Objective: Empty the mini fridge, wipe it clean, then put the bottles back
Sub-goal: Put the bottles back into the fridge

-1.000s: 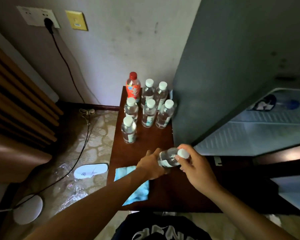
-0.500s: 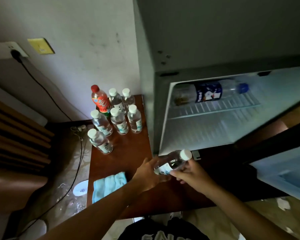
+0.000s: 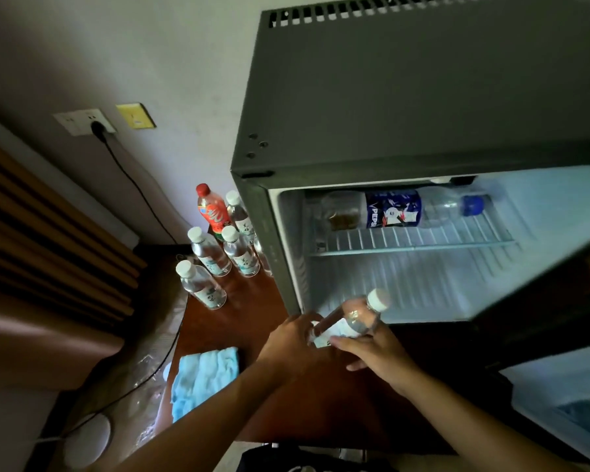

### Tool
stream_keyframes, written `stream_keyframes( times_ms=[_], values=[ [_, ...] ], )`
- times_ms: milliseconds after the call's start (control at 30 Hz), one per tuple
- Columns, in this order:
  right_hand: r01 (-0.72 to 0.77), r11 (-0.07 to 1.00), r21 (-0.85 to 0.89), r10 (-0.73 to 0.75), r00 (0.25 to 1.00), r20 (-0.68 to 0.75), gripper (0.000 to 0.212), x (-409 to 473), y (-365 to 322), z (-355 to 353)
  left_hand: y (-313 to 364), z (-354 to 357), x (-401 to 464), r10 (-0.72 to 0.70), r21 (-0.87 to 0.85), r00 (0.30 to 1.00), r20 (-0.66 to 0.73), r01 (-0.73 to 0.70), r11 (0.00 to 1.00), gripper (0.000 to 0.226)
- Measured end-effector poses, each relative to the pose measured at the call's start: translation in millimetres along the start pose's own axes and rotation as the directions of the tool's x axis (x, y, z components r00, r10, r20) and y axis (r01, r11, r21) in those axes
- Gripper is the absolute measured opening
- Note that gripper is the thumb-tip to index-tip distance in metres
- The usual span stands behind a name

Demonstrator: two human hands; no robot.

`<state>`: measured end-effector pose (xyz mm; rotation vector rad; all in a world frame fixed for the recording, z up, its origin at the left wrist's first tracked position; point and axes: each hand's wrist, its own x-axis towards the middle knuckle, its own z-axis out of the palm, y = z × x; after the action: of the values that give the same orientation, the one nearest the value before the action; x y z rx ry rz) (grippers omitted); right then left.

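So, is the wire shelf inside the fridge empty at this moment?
No, a Pepsi bottle with a blue cap lies on its side on the wire shelf inside the open fridge.

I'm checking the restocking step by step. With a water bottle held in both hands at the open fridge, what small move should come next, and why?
Probably carry the water bottle forward into the fridge's lower compartment and set it down. Both the left hand and right hand hold it just at the opening, the floor there looks bare, and the Pepsi bottle already lies on the wire shelf above.
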<state>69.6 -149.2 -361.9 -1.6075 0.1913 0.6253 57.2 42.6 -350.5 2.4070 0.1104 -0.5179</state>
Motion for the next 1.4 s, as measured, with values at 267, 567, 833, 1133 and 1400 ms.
stream_keyframes(
  times_ms=[267,567,833,1133,1400],
  values=[
    [0.038,0.939,-0.341,-0.098,0.982,-0.159,0.056,33.8,-7.2,-25.3,-7.2,-24.6,-1.2,-0.301,-0.006,0.911,-0.284,0.312,0.95,0.057],
    [0.09,0.782,-0.617,-0.226,0.963,-0.146,0.067,60.2,-14.3,-38.7,8.3,-46.0,26.3,-0.205,0.165,0.917,-0.343,0.274,0.947,0.071],
    [0.079,0.716,-0.694,-0.226,0.966,-0.123,0.063,84.8,-31.7,-42.8,1.1,-42.1,39.5,-0.174,0.202,0.903,-0.393,0.27,0.942,0.059],
    [0.023,0.731,-0.682,-0.185,0.969,-0.165,0.033,115.2,-41.9,-36.5,2.0,-40.3,38.1,-0.16,0.177,0.907,-0.389,0.244,0.953,0.055],
    [-0.021,0.689,-0.725,-0.105,0.986,-0.129,0.044,135.1,-54.2,-39.1,0.3,-41.9,37.2,-0.168,0.149,0.916,-0.363,0.235,0.96,0.054]
  ],
)
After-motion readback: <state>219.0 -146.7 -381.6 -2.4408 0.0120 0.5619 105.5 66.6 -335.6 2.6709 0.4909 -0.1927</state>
